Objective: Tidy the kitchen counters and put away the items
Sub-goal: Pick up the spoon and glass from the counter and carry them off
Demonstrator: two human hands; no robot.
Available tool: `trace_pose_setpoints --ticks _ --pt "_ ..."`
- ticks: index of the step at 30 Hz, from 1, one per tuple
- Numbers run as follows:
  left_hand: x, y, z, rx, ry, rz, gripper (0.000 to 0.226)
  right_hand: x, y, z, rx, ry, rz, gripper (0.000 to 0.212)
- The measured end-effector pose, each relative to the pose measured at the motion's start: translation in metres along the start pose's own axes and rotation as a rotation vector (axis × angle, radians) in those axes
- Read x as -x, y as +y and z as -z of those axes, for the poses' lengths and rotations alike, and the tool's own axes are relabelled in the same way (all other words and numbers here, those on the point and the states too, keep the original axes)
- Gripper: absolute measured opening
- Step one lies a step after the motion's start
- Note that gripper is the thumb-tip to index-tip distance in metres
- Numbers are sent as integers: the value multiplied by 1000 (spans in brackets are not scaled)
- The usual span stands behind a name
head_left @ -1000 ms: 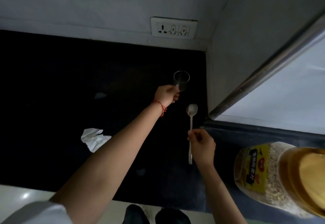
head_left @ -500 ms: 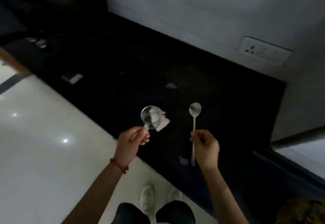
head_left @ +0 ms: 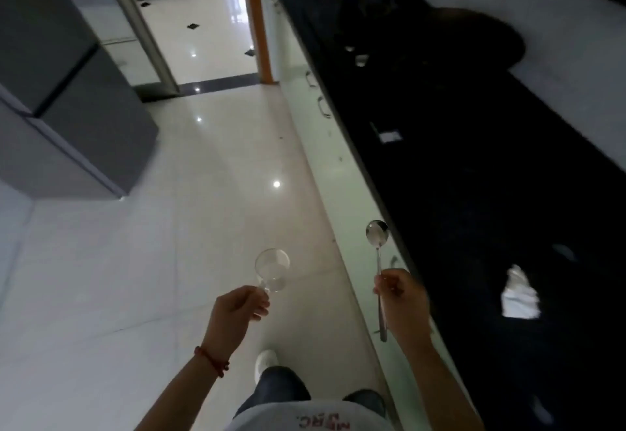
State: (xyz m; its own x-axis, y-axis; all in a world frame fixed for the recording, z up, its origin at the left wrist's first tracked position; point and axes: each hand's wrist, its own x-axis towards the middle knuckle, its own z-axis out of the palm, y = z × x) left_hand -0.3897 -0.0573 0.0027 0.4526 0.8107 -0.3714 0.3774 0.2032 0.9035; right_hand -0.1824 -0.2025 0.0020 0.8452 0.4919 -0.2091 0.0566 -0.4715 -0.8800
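Head view showed the right hand [head_left: 403, 298] pinching a spoon [head_left: 377, 254] upright, bowl pointing away, beside the black counter [head_left: 474, 193] holding a crumpled tissue [head_left: 518, 295], while left hand [head_left: 237, 312] fingers pinched a clear glass [head_left: 272, 269] above the floor [head_left: 169, 261].

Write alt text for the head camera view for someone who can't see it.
A person walks along a dark kitchen counter, the left hand holding a clear glass cup and the right hand gripping a metal spoon, bowl up. A crumpled white tissue lies on the counter.
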Motion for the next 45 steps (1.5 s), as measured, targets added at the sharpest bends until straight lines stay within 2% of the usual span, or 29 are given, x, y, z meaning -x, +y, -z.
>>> trace_pose_setpoints --ticks 4,9,12,14,16,20,25,31,33,40,45 --pt "-17 -29 79 -12 120 62 31 3 -25 -76 69 -70 52 28" --pt "-43 -49 153 -58 195 129 28 -10 -52 -149 108 -129 59 11" --pt "-70 -44 178 -28 214 138 28 -28 -67 -178 137 -150 46 12" --pt "-95 -35 189 2 217 127 27 -45 -77 -196 152 -166 33 20" --pt "-125 -21 198 40 226 101 27 -65 -86 -214 185 -168 46 26" --pt "-195 5 220 100 268 70 27 -114 -107 -254 200 -178 30 19" --pt "-282 29 252 95 320 91 29 -193 -139 -315 161 -209 4 31" --pt "-366 49 296 113 389 176 26 -282 -214 -401 183 -358 85 13" --pt "-389 54 312 133 420 204 25 -308 -239 -433 195 -395 116 12" --pt "-504 60 389 147 487 257 28 -393 -310 -553 240 -436 157 17" --pt "-612 102 458 93 460 200 29 -451 -363 -628 201 -408 113 17"
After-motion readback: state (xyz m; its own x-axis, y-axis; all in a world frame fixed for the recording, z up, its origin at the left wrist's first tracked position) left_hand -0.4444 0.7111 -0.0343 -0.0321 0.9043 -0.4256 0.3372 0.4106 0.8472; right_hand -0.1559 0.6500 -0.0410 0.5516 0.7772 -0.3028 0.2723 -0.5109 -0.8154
